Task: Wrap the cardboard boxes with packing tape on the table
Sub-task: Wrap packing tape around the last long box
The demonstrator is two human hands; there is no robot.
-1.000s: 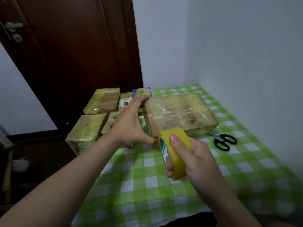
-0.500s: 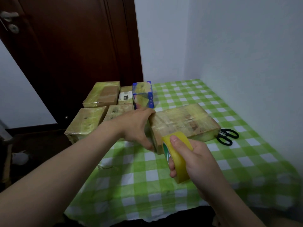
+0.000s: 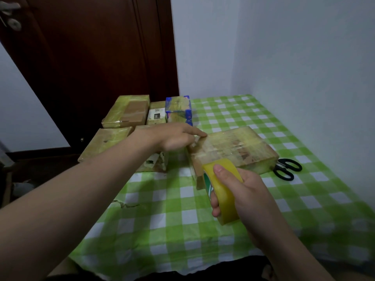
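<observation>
A flat cardboard box [image 3: 235,150] covered in shiny tape lies on the green checked tablecloth [image 3: 162,216]. My left hand [image 3: 174,136] rests at the box's left end, its index finger stretched onto the top left corner. My right hand [image 3: 243,191] grips a yellow roll of packing tape [image 3: 222,191] just in front of the box's near left corner. The roll stands on edge, close to the box's front face.
Several wrapped boxes [image 3: 127,112] are grouped at the table's left rear, among them a blue-edged one [image 3: 178,108]. Black scissors [image 3: 286,169] lie right of the flat box. White walls stand behind and to the right; a dark door [image 3: 81,57] is behind left.
The box has come down from tilted to lying flat. My left hand shifted from gripping its left end to laying a finger on the top corner. The tape roll stayed near the front corner.
</observation>
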